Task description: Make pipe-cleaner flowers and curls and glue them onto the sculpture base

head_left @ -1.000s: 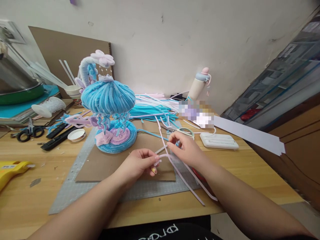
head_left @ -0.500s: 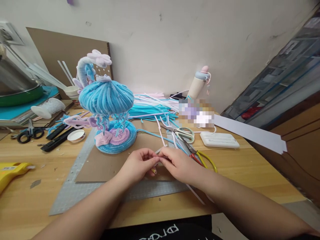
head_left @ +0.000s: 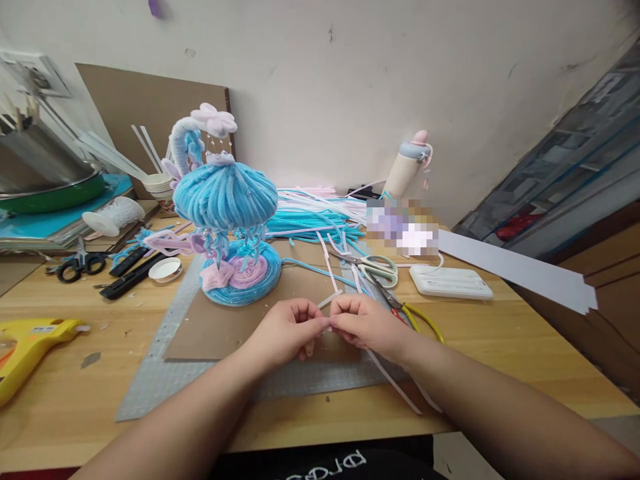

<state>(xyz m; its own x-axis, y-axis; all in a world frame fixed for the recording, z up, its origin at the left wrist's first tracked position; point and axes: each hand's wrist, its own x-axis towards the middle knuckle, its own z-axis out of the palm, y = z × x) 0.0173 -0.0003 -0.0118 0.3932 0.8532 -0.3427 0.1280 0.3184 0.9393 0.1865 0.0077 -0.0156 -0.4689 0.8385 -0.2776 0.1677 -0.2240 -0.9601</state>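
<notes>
Over the cardboard sheet (head_left: 220, 337), my left hand (head_left: 293, 327) and my right hand (head_left: 367, 323) meet with thumbs and fingertips pinched together. A pale pipe cleaner (head_left: 330, 298) shows just behind the pinch; the part between the fingertips is mostly hidden. Pale pink pipe cleaners (head_left: 395, 385) trail from under my right hand past the table's front. To the left stands a blue fuzzy jellyfish-like lamp shape (head_left: 225, 197) on a coiled blue and pink base (head_left: 270, 283). Yellow-handled pliers or cutters (head_left: 423, 320) lie beside my right wrist.
Pale-green-handled scissors (head_left: 380, 270) and a bundle of blue pipe cleaners (head_left: 310, 223) lie behind my hands. A white power bank (head_left: 450, 283) and a bottle (head_left: 403, 170) are at right. At left are a yellow glue gun (head_left: 35, 347), black scissors (head_left: 80, 260) and a paper cup (head_left: 159, 185).
The whole view has shifted, so things appear slightly further right. My hands stay pinched together, with the right fingers a little more curled.
</notes>
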